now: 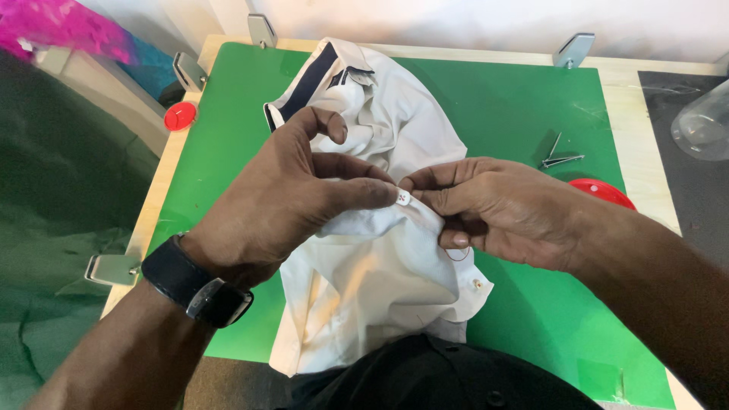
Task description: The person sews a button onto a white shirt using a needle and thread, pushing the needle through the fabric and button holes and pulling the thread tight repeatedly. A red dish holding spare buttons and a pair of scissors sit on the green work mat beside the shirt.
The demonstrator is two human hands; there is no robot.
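A white shirt with a dark-striped collar lies bunched on a green mat. My left hand pinches a raised fold of the shirt, its fingertips pressed against a small white button. My right hand meets it from the right, its thumb and forefinger closed on the same fold just beside the button. A thin thread loops below my right fingers. Another small button shows on the shirt's edge lower down.
Small metal snips lie on the mat to the right, next to a red round lid. Another red lid sits at the mat's left edge. Metal clamps hold the board. A clear plastic container stands far right.
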